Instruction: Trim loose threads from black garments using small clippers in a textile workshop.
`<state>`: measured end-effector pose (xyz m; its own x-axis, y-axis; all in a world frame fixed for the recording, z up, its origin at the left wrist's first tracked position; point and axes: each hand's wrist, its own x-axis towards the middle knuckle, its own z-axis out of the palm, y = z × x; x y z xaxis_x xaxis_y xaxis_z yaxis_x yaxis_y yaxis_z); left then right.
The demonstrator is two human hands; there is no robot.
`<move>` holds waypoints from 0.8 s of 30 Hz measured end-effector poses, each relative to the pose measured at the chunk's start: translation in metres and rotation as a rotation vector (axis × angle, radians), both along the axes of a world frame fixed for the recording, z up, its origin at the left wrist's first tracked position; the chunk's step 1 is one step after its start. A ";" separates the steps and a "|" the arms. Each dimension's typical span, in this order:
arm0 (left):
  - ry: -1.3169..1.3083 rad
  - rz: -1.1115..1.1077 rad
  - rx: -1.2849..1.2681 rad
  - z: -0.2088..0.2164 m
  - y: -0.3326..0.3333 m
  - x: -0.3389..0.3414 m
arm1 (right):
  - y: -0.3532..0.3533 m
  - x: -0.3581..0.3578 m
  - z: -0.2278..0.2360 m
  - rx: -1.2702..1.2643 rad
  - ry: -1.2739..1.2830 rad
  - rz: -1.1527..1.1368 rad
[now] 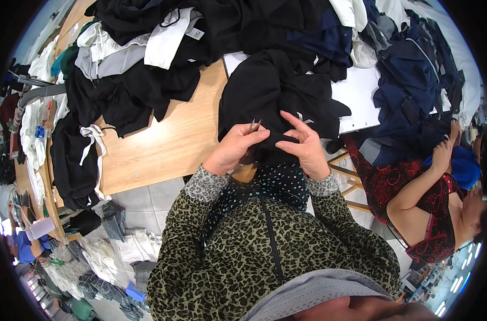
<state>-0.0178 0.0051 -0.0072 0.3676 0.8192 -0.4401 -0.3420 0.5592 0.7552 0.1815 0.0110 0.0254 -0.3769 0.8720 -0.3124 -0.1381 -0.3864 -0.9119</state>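
Note:
A black garment (254, 88) lies bunched at the table's front edge, partly hanging down toward my lap. My left hand (231, 150) is over its left side, closed around thread snips (255, 125); two pointed metal tips show above the fingers. The rest of the snips is hidden in the palm. My right hand (310, 151) is over the garment's right side, thumb and forefinger spread apart, with nothing seen between them. A small white label (300, 117) shows on the cloth just beyond the right fingertips.
Piles of black clothing (131, 88) cover the far and left parts of the wooden table (152, 144). Navy garments (401, 80) are heaped at the right, where a co-worker (433, 208) in red and black sits close by. White and grey cloth bundles (101, 257) lie on the floor.

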 end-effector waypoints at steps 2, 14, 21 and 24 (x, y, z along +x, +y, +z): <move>-0.005 0.020 0.000 0.001 0.001 0.001 | 0.000 -0.002 0.000 0.025 -0.010 0.007; -0.105 0.112 -0.082 -0.011 0.006 -0.004 | 0.005 0.005 0.002 -0.024 0.156 -0.034; -0.098 0.119 -0.079 -0.015 0.006 -0.005 | 0.005 0.010 0.002 -0.023 0.183 -0.032; -0.100 0.131 -0.080 -0.017 0.006 -0.007 | 0.005 0.013 0.002 -0.015 0.179 -0.027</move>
<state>-0.0248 0.0109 -0.0238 0.3048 0.8270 -0.4725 -0.4869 0.5617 0.6689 0.1947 0.0160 0.0271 -0.4044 0.8783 -0.2550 -0.3082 -0.3934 -0.8662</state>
